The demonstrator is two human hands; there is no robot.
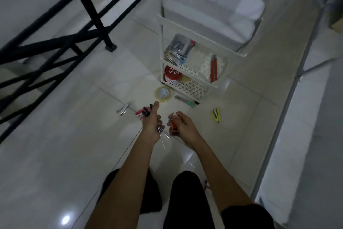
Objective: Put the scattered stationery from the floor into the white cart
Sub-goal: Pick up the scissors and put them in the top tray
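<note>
Both hands hang low over the glossy tiled floor [65, 154]. His left hand [151, 123] is clenched round a bundle of pens [148, 111], dark caps sticking out one end, thin tips the other. His right hand [181, 123] is curled round a slim orange-handled tool [174, 121] with a metal point showing above the fingers; what it is exactly I cannot tell.

Ahead stands the white cart [193, 78], plastic, its lower shelves punched with a pattern of holes and its top tier blurred. On its middle shelf lie a clear box [179, 44] of small bits and a red cutter [213, 69]. Below sits a red-lidded tub [172, 76] marked "KB" in white.

Scattered on the tiles near the cart are a roll of clear tape [163, 94] touching its foot, a grey and green cutter [186, 101], a yellow stapler [216, 115], a red stapler [139, 113] and a small silvery clip [123, 109].
</note>
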